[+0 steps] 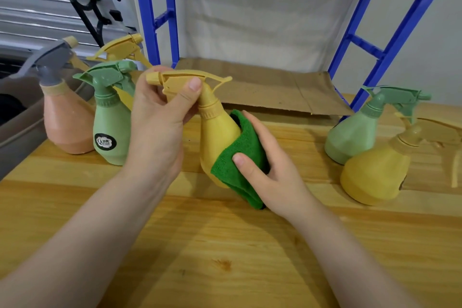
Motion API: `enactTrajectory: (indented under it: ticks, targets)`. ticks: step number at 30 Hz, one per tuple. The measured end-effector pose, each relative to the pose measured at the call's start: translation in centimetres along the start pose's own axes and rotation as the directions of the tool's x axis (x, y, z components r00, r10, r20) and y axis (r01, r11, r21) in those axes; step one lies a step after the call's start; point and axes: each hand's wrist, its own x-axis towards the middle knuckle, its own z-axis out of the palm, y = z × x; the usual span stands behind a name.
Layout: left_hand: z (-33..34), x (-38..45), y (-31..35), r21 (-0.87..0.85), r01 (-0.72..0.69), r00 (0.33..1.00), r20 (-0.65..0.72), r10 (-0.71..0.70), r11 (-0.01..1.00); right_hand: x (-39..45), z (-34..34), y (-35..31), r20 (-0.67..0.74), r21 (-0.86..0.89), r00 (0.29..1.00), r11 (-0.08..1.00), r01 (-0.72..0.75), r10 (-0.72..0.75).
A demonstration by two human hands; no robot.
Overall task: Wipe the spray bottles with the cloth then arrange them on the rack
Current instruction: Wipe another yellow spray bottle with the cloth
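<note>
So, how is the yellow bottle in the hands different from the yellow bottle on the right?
The held yellow bottle is gripped and half wrapped in the green cloth; the right yellow bottle stands free on the table, untouched. The held one tilts more. Both have the same shape and yellow trigger heads.

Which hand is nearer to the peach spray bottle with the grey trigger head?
The left hand. It grips the sprayer head of the yellow bottle, right of the peach bottle. The right hand presses the green cloth on that bottle's far side, farther right.

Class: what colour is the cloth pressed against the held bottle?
Green cloth, seen best in the head view.
</note>
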Motion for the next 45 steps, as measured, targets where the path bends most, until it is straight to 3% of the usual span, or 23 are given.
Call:
enactTrajectory:
  ticks: [7, 13, 24, 37, 41, 45]
  targets:
    - [1.9, -2.8, -1.4, 0.07, -0.043, 0.994, 0.105, 0.035, 0.997, 0.0, 0.2, -1.2, -0.166, -0.318, 0.98, 0.947, 0.052, -0.11]
    - [2.7, -3.8, -1.4, 0.047, -0.016, 0.99, 0.144, 0.009, 0.999, -0.4, 1.7, -1.8, -0.366, -0.392, 0.919, 0.92, -0.009, -0.147]
    - [1.2, -1.7, -0.8, -0.022, 0.077, 0.996, 0.039, -0.076, 0.997, -0.2, 2.8, -1.2, -0.276, -0.534, 0.956, 0.843, -0.07, -0.095]
    - [-0.3, 0.1, 0.0, -0.083, 0.068, 0.997, -0.016, -0.069, 0.994, -0.5, 2.9, -0.3, -0.245, -0.512, 0.961, 0.859, -0.016, -0.128]
    - [-0.8, 0.7, -0.1, -0.152, 0.088, 0.996, -0.013, -0.091, 0.984, -0.5, 2.6, -0.3, -0.272, -0.397, 0.96, 0.916, -0.052, -0.064]
    - [-0.9, 1.1, -0.1, -0.206, 0.134, 0.99, -0.002, -0.138, 0.969, -0.3, 1.9, -0.3, -0.279, -0.146, 0.958, 0.983, -0.111, 0.067]
